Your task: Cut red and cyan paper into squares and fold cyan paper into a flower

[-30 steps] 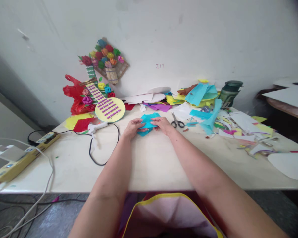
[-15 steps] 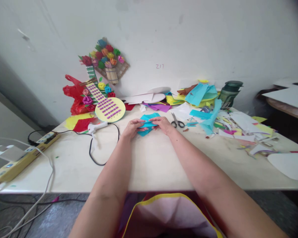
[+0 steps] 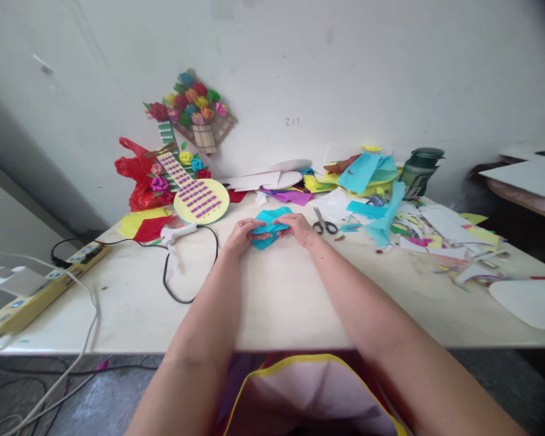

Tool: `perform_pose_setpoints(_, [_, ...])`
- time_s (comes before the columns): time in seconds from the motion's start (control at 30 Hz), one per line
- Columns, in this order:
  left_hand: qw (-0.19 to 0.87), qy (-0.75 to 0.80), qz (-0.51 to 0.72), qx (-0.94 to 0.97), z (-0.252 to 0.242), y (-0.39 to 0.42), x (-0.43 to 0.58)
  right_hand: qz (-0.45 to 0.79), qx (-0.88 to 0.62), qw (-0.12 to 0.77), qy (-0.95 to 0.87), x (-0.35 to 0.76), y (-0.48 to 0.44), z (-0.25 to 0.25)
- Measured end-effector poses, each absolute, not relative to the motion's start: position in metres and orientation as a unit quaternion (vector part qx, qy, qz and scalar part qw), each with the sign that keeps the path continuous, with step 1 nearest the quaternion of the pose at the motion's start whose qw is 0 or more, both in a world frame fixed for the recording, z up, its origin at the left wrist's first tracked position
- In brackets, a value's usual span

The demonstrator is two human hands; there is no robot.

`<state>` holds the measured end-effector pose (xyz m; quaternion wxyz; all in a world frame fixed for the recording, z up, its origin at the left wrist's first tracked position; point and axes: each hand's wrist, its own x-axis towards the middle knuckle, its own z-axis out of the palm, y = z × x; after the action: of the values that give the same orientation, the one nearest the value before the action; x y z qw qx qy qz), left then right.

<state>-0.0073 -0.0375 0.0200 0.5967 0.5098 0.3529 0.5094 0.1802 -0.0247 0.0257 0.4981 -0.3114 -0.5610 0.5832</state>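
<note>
A piece of blue crepe paper (image 3: 267, 241) is held between both hands just over the table. My left hand (image 3: 241, 235) is closed on its left side, thumb on top. On the right side my right hand (image 3: 298, 229) pinches it, the fingers curled underneath. More of the blue sheet spreads out behind the fingers. Black-handled scissors (image 3: 324, 225) lie to the right of my right hand, blades pointing away. Left of my left hand rests a white glue gun (image 3: 178, 232) with its black cord looped on the table.
A paper guitar (image 3: 203, 200) with flowers leans at the back left. A yellow power strip (image 3: 45, 284) with cables runs along the left edge. Paper scraps (image 3: 436, 233) cover the right side, a green bottle (image 3: 421, 174) behind them. A bouquet (image 3: 197, 106) hangs on the wall.
The fingers have shifted slightly on the blue crepe paper, and its near part lies a little differently between them. Everything else stays in place.
</note>
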Motion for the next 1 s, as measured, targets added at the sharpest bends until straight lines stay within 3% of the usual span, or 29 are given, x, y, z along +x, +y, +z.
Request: perform_pose_setpoints(1.0, [0.519, 0.402, 0.496, 0.569, 0.0231, -0.0398, -0.0018, 0.539, -0.449, 0.418, -0.577, 0.1812, -0.0246, 0.0262])
